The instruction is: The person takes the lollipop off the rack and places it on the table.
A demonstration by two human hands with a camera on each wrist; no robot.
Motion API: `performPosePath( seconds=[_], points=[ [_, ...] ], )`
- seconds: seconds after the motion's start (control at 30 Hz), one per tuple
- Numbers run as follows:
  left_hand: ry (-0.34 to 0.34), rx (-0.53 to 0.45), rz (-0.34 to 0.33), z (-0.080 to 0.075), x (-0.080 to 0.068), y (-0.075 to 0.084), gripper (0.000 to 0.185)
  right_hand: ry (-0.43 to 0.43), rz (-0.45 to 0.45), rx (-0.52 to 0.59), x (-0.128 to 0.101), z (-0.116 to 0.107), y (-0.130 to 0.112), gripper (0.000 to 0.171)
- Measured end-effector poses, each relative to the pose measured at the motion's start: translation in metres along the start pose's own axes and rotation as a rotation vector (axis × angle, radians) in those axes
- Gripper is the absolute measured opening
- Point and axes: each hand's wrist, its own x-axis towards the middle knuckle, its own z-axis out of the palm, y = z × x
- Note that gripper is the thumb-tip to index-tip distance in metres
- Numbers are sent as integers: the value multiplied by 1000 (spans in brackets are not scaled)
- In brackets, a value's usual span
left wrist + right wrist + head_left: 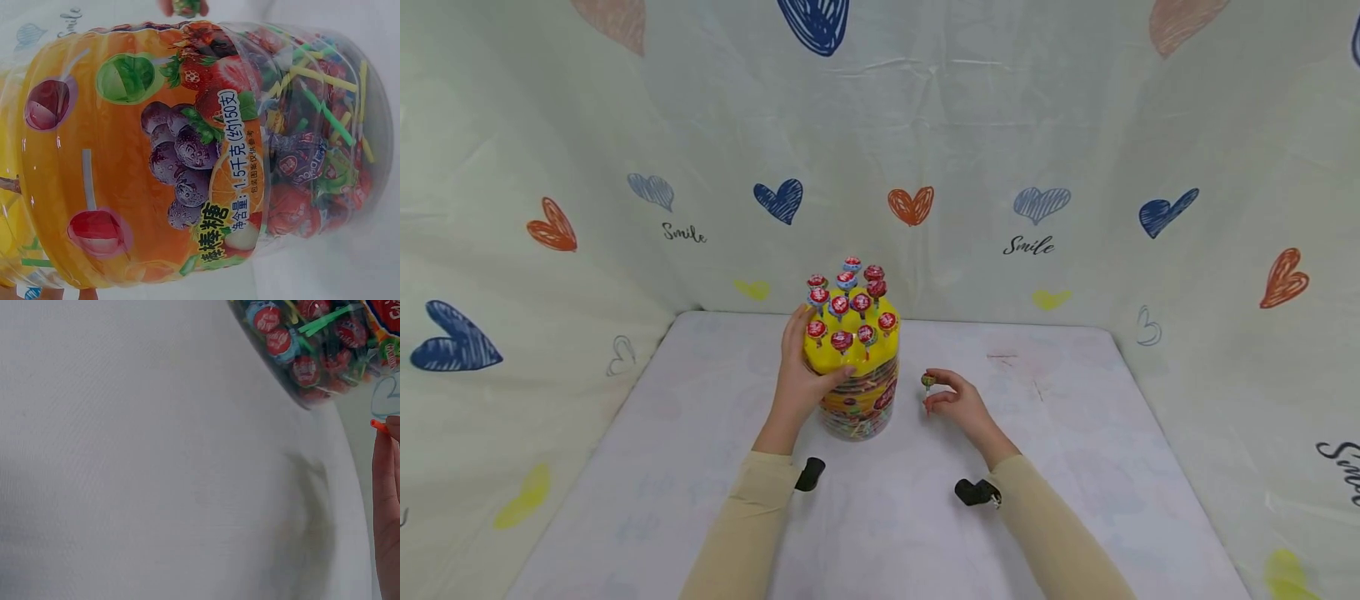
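Observation:
A clear plastic jar [859, 423] full of lollipops stands upright on the table, and its orange fruit-printed label [134, 137] fills much of the left wrist view. Several lollipops in red and blue wrappers [839, 306] stick up from holes in its yellow lid [827, 360]. My left hand [796, 379] grips the lid, thumb across the front and fingers along the left side. To the right of the jar, my right hand [961, 406] pinches a green-wrapped lollipop [927, 380], head up. The tip of its orange-red stick [379, 425] shows in the right wrist view.
The jar and both hands are over a white-covered table [1060, 467]. Behind it hangs a pale cloth [970, 142] printed with hearts and "Smile". A black wrist device [976, 492] sits at the right cuff, another [810, 474] at the left.

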Motion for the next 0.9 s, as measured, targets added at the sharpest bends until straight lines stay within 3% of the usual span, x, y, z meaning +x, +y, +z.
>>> performPosePath(
  seconds=[0.07,0.2,0.37,0.9],
  points=[
    [8,1,6,1,4,-12,92,11,20,-20,3,0,7,59],
    [19,-3,41,2,5,-19,90,26,57,-36,7,0,17,59],
    [26,-6,62,2,4,-19,88,21,53,-81,10,0,25,59],
    [20,-11,39,2,5,-21,95,19,-27,-304,17,3,39,55]
  ],
)
